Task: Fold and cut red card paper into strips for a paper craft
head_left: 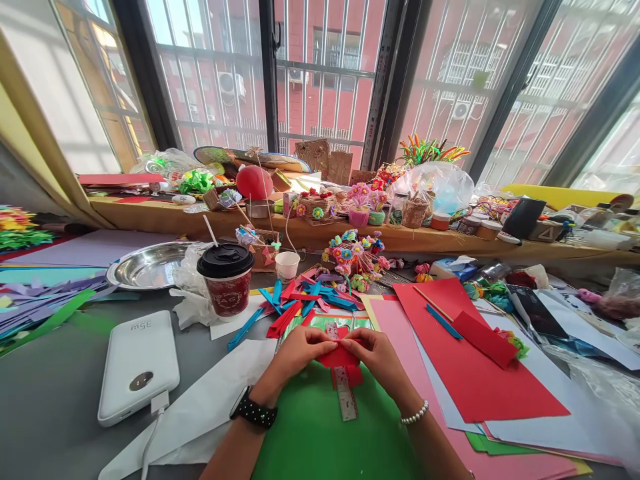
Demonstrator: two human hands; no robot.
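Observation:
My left hand (304, 348) and my right hand (373, 352) meet over a green mat (333, 440), fingertips pinched together on a small piece of red paper (339, 358). Both hands are closed on its upper edge. Beneath the paper lies a clear ruler (346, 399), its near end showing below the hands. Another bit of red paper (355, 378) shows beside the ruler. Just beyond my fingers is a pile of folded blue strips (320, 297) and red strips (286, 323). The fold my fingers make is partly hidden by the thumbs.
A lidded coffee cup (227, 293) stands left of the strips, near a metal tray (155, 267). A white power bank (140, 367) with a cable lies at left. Red sheets (480, 347) and other coloured papers are stacked at right. Crafts crowd the ledge (200, 223) under the window.

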